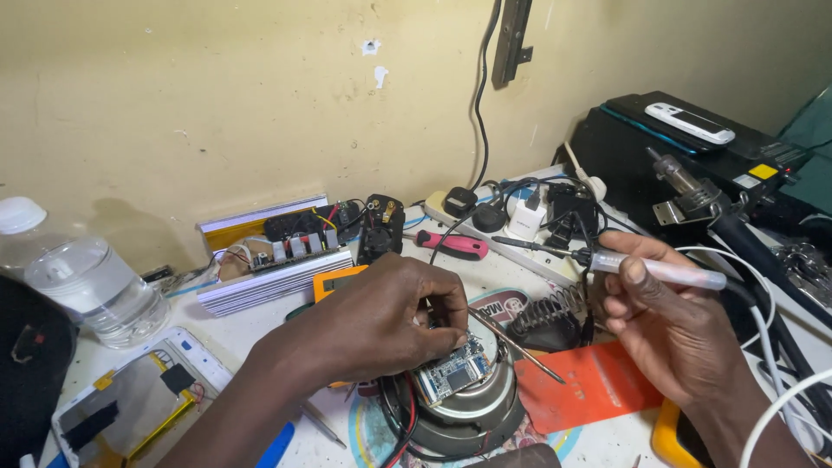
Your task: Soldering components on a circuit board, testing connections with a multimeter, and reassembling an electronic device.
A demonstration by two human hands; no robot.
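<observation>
Head view: near centre, the left hand [381, 316] pinches tweezers [516, 345] over a small circuit board [452, 374] lying on a speaker [464, 407]. Right hand [663, 325] grips a soldering iron [607, 258]. Far left, a capped bottle [82, 277] holds clear water on the tabletop [260, 334].

The circuit board [452, 373] lay on the speaker [464, 407] at the bench's six o'clock edge, with the left hand [381, 325] on it from nine o'clock. The right hand [663, 316] sat at three o'clock of the board, the soldering iron [607, 258] in it pointing toward ten o'clock. Between the hands stood the coiled iron stand [555, 316]. At twelve o'clock of the board lay a screwdriver [451, 245], behind it a power strip [520, 221] (plugs in it) against the wall [217, 95]. The water bottle [82, 277] stood far out at nine o'clock, an opened tablet [139, 394] before it.
</observation>
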